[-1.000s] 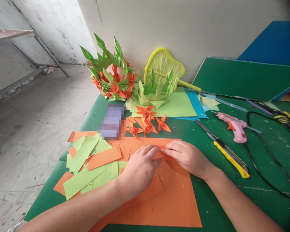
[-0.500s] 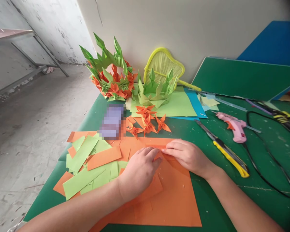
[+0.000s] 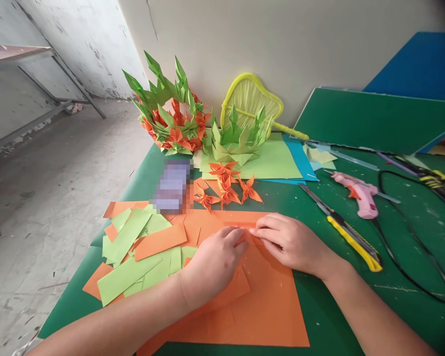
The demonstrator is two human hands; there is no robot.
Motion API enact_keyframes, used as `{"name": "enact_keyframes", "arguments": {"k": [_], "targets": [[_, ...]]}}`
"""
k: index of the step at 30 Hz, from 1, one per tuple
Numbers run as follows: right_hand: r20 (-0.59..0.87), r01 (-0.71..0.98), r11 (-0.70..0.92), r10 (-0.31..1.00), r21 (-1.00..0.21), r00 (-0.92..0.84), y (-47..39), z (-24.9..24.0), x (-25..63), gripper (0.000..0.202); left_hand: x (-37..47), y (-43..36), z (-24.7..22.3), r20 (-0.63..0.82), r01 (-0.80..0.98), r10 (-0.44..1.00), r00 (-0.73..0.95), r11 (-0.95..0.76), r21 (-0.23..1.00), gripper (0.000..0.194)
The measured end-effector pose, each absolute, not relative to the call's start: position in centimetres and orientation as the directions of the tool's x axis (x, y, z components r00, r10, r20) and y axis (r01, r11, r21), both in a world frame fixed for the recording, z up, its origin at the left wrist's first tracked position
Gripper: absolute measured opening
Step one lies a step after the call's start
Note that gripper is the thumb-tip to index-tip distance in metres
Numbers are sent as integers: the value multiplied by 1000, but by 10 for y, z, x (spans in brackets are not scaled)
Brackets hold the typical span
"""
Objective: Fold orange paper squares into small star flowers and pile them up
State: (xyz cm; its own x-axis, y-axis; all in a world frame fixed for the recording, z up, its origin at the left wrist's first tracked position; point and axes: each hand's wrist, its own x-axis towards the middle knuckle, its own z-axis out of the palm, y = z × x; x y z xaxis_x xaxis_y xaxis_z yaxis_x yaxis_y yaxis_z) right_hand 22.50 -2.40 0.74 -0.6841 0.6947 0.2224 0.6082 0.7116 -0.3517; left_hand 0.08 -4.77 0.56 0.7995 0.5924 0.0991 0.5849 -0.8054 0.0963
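Both hands work over a large orange paper sheet (image 3: 274, 306) on the green table. My left hand (image 3: 218, 257) has its fingers bent together, their tips on a small orange paper piece (image 3: 239, 223) that looks folded. From the right, my right hand (image 3: 282, 237) pinches the same piece, its fingertips close to those of the left. The piece blends with the sheet beneath, and the fingers cover part of it. Beyond the hands sit several folded orange paper flowers (image 3: 228, 190). Left of my left hand lies a loose pile of green paper strips (image 3: 128, 279) and orange paper strips (image 3: 159, 242).
A green and orange paper crown (image 3: 174, 123) and a green paper crown (image 3: 239, 143) stand at the back, by a yellow fan (image 3: 250, 94). To the right lie a yellow utility knife (image 3: 350, 240), blade exposed, and a pink glue gun (image 3: 356, 190) with its black cord (image 3: 404, 262).
My right hand and forearm have shifted very slightly to the right. The fingertips of both hands stay at the small orange piece, and everything else lies as before.
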Motion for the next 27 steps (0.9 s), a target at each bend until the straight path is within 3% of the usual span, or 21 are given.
{"name": "enact_keyframes", "arguments": {"k": [2, 9, 17, 22, 27], "targets": [[220, 617, 700, 706, -359, -673, -24, 11, 227, 27, 4, -55, 4, 62, 529, 527, 848, -848, -33, 43], [263, 674, 697, 717, -245, -646, -22, 6, 227, 37, 13, -72, 0, 38, 567, 578, 815, -783, -257, 48], [90, 726, 661, 748, -190, -657, -23, 4, 211, 49, 12, -69, 2, 31, 532, 549, 835, -792, -300, 51], [87, 738, 649, 759, -182, -646, -24, 4, 190, 53, 15, -69, 9, -34, 503, 548, 836, -788, -354, 50], [117, 745, 616, 784, -254, -609, -23, 2, 186, 46, 14, -69, 7, -34, 524, 562, 827, -791, -315, 50]]}}
